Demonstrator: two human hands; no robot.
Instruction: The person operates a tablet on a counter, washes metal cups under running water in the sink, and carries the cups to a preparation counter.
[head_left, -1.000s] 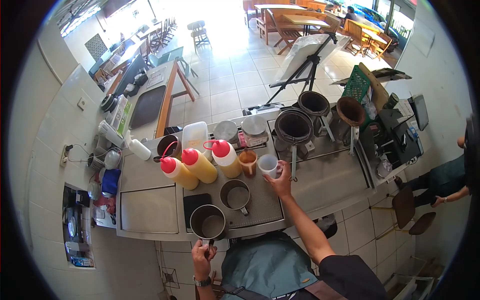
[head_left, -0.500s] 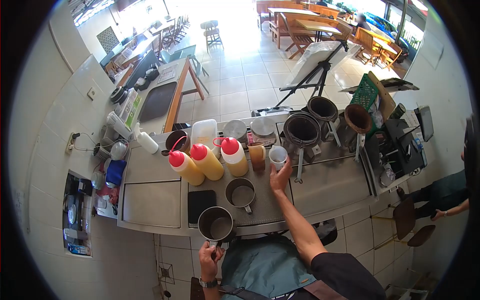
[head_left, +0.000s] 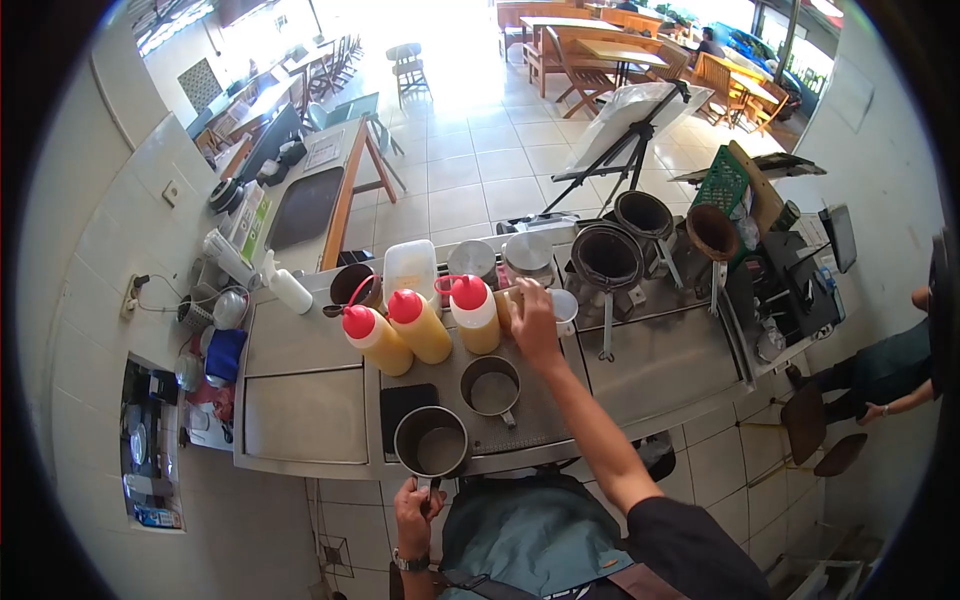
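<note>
My left hand is closed around the handle of a metal mug, held upright at the counter's front edge. My right hand reaches across the counter, fingers curled at the handle side of a small brown plastic jug and partly hiding it. Just right of that hand is a white plastic jug. A second metal mug stands on the perforated tray nearer me. Left of the brown jug are several red-capped squeeze bottles filled with yellow liquid.
A black mat lies beside the mugs. Behind the bottles stand a clear plastic container and round metal tins. Dark cloth strainers with handles are on the right. Another person's arm shows at far right.
My right hand has let go of the white jug and moved left to the brown jug. My left hand still holds the metal mug in about the same place.
</note>
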